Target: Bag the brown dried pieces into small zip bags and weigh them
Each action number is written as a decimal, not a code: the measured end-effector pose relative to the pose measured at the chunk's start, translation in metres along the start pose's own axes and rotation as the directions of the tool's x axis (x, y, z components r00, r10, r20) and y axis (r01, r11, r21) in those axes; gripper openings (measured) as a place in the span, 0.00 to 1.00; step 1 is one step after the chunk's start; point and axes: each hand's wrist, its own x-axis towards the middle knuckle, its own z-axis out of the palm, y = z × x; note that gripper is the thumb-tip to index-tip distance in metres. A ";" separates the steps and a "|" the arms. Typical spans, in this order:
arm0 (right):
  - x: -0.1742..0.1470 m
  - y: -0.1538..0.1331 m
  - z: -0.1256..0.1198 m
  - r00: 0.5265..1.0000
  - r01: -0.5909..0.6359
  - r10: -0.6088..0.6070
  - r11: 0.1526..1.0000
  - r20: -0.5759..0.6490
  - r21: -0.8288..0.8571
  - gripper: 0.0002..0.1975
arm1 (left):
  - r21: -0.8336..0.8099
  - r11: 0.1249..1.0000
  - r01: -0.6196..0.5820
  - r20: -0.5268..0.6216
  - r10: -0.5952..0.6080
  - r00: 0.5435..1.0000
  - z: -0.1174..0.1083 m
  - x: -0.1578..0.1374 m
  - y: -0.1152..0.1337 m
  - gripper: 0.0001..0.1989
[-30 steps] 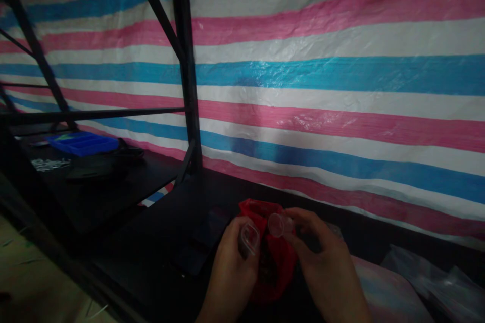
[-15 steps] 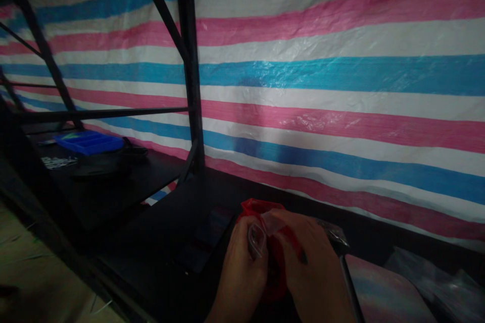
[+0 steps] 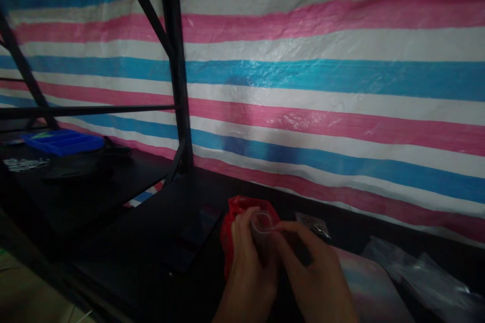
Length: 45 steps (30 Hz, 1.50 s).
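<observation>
My left hand [image 3: 246,257] is wrapped round a small clear plastic bag [image 3: 262,221], whose round mouth faces up. At the right edge of that mouth, the thumb and forefinger of my right hand [image 3: 308,257] are closed in a pinch on the bag's rim. What is inside the bag is too dark to make out. Behind and below both hands lies a red plastic thing [image 3: 226,237] with an angular upper rim. My hands cover much of it, and I cannot tell whether it is a basket or a bag.
On the black tabletop [image 3: 151,282], a dark phone [image 3: 199,237] lies left of my hands. To the right are a small clear packet [image 3: 313,224], a shiny flat tablet-like thing [image 3: 369,282] and loose clear bags [image 3: 428,272]. A blue tray [image 3: 62,142] stands far left, beyond the black frame [image 3: 176,81].
My right hand has come off the red thing and now pinches the clear bag's rim. The bag's mouth has become rounder. The view has shifted slightly to the right.
</observation>
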 end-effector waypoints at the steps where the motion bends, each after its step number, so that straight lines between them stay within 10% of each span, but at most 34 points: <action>1: 0.000 0.002 -0.012 0.999 -0.016 0.017 1.000 -0.040 0.017 0.14 | -0.010 1.000 0.015 0.052 -0.014 0.999 0.004 -0.003 0.004 0.33; 5: -0.004 0.021 -0.078 0.984 -0.091 0.085 0.995 -0.155 -0.034 0.19 | 0.060 0.997 0.053 0.235 -0.066 0.970 0.013 -0.016 0.015 0.49; 12: -0.027 0.069 -0.152 0.935 -0.356 0.351 0.926 -0.056 -0.124 0.19 | 0.134 0.989 -0.063 0.255 0.028 0.967 0.030 -0.026 0.017 0.31; 28: -0.028 0.112 -0.185 0.930 -0.274 0.212 0.945 -0.299 -0.180 0.22 | 0.143 0.980 -0.136 0.281 0.091 0.955 0.073 -0.034 0.012 0.16; 45: -0.022 0.117 -0.183 0.869 -0.259 0.174 0.958 -0.464 -0.126 0.19 | 0.160 0.966 -0.204 0.227 0.165 0.960 0.066 -0.031 0.015 0.17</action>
